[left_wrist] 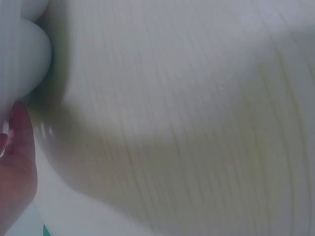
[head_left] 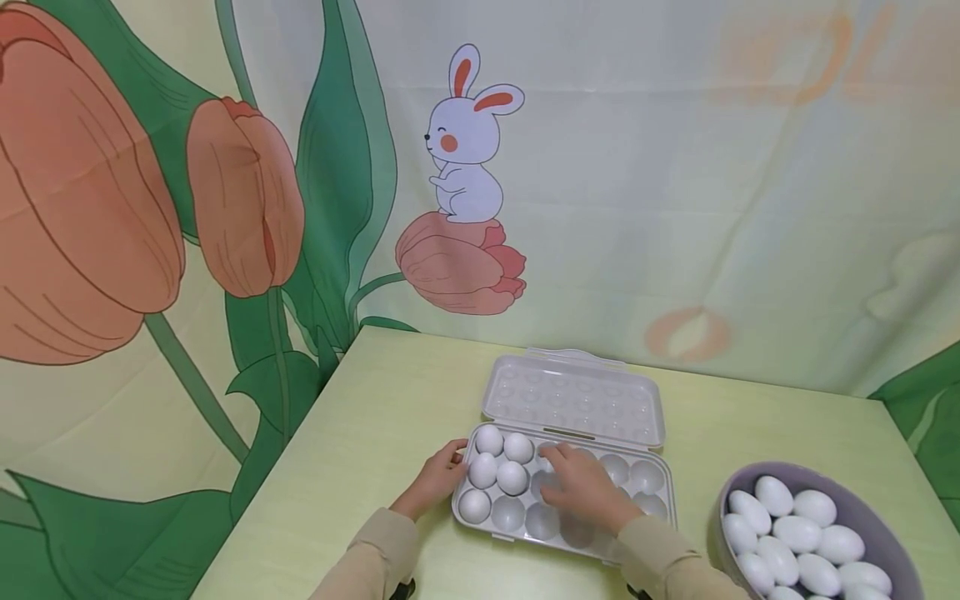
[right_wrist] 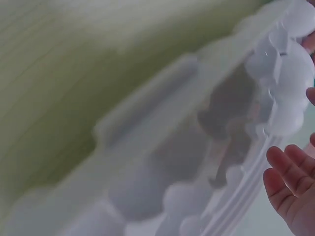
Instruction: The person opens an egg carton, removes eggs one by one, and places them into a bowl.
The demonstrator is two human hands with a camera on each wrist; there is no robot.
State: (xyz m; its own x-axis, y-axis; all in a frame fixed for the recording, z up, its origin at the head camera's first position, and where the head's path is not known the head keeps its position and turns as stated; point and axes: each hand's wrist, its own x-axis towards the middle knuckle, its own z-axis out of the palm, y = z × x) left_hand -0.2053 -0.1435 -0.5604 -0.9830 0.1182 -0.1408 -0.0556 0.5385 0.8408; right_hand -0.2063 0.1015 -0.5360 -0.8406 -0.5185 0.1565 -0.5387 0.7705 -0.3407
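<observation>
A plastic egg box [head_left: 543, 521] lies with its lid [head_left: 573, 400] folded back on the table. White eggs [head_left: 513, 477] fill the cups at its left end: two in the back row, two in the middle, one in front. My left hand [head_left: 438, 479] holds the box's left edge; in the left wrist view its fingers [left_wrist: 20, 130] touch the side under the rim. Above the middle cups, my right hand [head_left: 581, 487] hovers with fingers loosely bent and hides several cups. No egg shows in the right hand [right_wrist: 293, 189] in the right wrist view.
At the table's right stands a purple-grey bowl [head_left: 900, 550] with several white eggs [head_left: 797, 533] in it. Behind the table [head_left: 390, 392] hangs a cloth printed with tulips and a rabbit [head_left: 468, 167].
</observation>
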